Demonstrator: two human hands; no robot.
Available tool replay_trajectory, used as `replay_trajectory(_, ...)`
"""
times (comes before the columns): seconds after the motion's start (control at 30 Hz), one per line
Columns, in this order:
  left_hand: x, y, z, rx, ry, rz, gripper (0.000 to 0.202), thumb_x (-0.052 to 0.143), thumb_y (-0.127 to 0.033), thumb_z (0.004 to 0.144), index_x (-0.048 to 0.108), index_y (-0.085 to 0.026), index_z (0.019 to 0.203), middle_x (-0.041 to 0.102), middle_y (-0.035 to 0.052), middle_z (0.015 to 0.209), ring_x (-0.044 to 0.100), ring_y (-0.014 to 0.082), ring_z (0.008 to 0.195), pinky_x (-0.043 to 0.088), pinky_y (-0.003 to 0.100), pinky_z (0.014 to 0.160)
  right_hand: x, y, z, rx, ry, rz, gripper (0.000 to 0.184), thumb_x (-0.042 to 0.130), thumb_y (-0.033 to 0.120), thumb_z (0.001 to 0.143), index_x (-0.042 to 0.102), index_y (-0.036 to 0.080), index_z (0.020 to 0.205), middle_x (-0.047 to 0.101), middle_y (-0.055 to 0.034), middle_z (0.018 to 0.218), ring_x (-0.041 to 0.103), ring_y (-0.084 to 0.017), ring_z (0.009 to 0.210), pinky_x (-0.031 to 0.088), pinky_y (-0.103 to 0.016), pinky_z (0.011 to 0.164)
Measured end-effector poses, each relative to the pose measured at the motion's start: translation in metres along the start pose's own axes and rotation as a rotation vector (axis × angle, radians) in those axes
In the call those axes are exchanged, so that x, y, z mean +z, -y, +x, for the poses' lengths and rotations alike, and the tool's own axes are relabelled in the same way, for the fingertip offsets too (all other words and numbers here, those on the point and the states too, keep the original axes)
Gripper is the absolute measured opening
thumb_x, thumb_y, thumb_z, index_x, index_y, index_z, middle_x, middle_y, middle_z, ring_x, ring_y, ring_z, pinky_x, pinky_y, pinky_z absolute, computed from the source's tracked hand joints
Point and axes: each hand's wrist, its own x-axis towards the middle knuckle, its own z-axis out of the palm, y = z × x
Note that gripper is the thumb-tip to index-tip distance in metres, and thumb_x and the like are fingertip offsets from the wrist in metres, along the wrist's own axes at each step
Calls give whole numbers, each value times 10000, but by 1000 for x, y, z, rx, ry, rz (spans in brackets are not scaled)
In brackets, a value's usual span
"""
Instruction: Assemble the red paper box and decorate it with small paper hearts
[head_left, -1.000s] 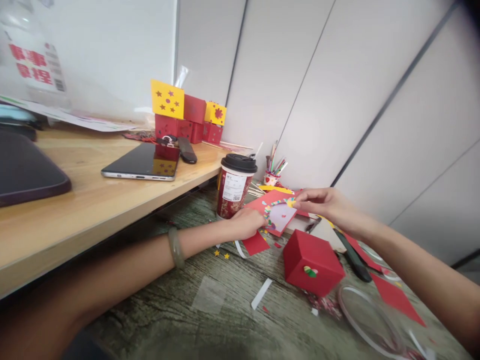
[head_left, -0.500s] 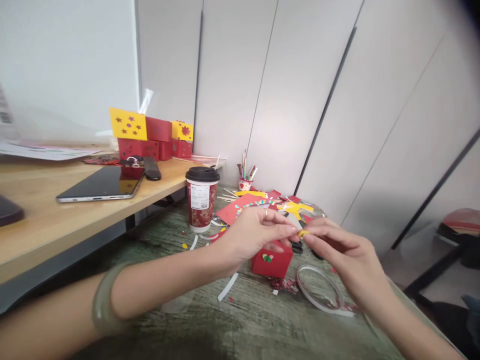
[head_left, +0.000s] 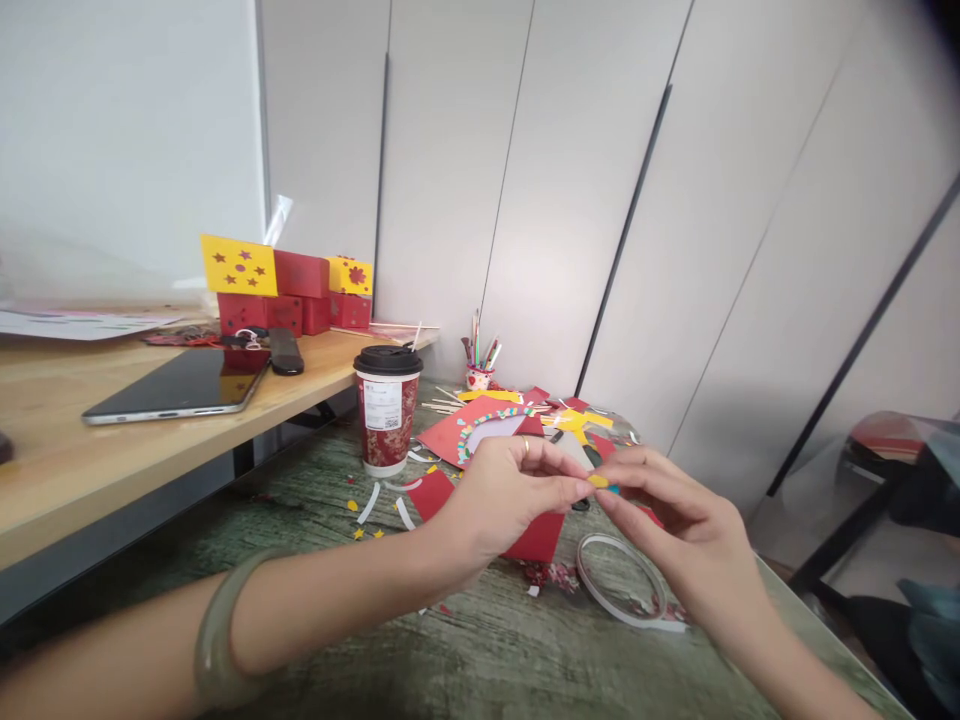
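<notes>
Pinches yellow piece (head_left: 598, 481), center-right of frame, in fingertips of half-curled left hand (head_left: 501, 497). Grips it likewise with right hand (head_left: 691, 520).

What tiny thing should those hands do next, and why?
Maybe the bare left hand should gently tug while the bare right hand holds steady. They meet at the tiny yellow rounded piece, perhaps paper, and a small blue bit shows beside it, so a soft tug might show whether the two are stuck together.
</notes>
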Motion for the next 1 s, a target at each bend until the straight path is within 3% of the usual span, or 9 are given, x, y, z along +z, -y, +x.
replay_trajectory(0.2, -2, -1, -3, -18, 13, 25, 86, 664, -161, 635, 610, -123, 690, 581, -18, 633, 507, 57, 572, 420, 207, 599, 2, 3, 0, 79, -10, 51, 89, 605, 304, 730, 666, 240, 747, 592, -28, 785, 561, -161, 744, 475, -295, 663)
replay_trajectory(0.4, -3, 1, -8, -144, -4, -218, 158, 661, -228, 674, 583, -143, 782, 580, 9, 787, 558, 89, 709, 471, 226, 621, 5, -5, -2, 114, -44, 211, 55, 622, 282, 721, 668, 255, 736, 604, -31, 838, 566, -186, 858, 491, -326, 750)
replay_trajectory(0.6, -4, 3, -12, -225, 53, -285, 156, 659, -216, 689, 590, -145, 809, 560, 3, 795, 555, 73, 680, 475, 233, 642, 6, 2, -5, -88, 56, 45, 131, 595, 192, 741, 665, 301, 753, 600, -1, 888, 565, -144, 854, 473, -276, 772)
replay_trajectory(0.8, -5, 2, -11, -139, -7, -228, 174, 673, -194, 671, 596, -129, 813, 586, 6, 787, 557, 61, 687, 464, 217, 686, 6, 4, -7, -122, 87, -68, 127, 594, 189, 736, 656, 297, 757, 628, -8, 941, 588, -167, 860, 482, -312, 778)
replay_trajectory(1.0, -6, 7, -7, 2, -6, -119, 177, 669, -137, 653, 550, -122, 783, 603, -6, 691, 556, 56, 617, 452, 189, 613, 4, 5, -7, -93, 29, -84, 111, 600, 209, 728, 667, 298, 730, 655, -8, 895, 614, -171, 815, 505, -310, 757)
